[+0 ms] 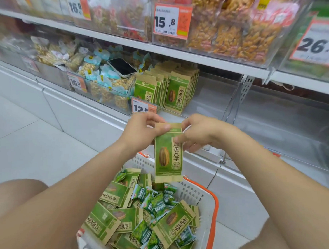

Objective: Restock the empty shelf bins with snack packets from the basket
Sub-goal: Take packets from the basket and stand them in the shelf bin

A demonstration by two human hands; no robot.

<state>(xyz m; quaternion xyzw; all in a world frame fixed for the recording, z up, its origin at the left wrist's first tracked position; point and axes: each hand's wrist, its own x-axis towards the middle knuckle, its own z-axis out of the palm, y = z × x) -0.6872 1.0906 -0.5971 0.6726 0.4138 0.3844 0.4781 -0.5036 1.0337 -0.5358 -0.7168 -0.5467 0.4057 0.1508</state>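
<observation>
Both hands hold a green and tan sunflower-seed packet upright above the basket. My left hand pinches its top left corner. My right hand grips its top right edge. Below, a white basket with an orange rim holds several of the same packets mixed with small dark green packets. On the lower shelf, two rows of matching packets stand in a clear bin whose right part is bare.
A phone lies on light blue nut packets in the bin to the left. A clear bin at the right shows no packets. Upper shelf bins hold orange snack bags behind price tags. My knees flank the basket.
</observation>
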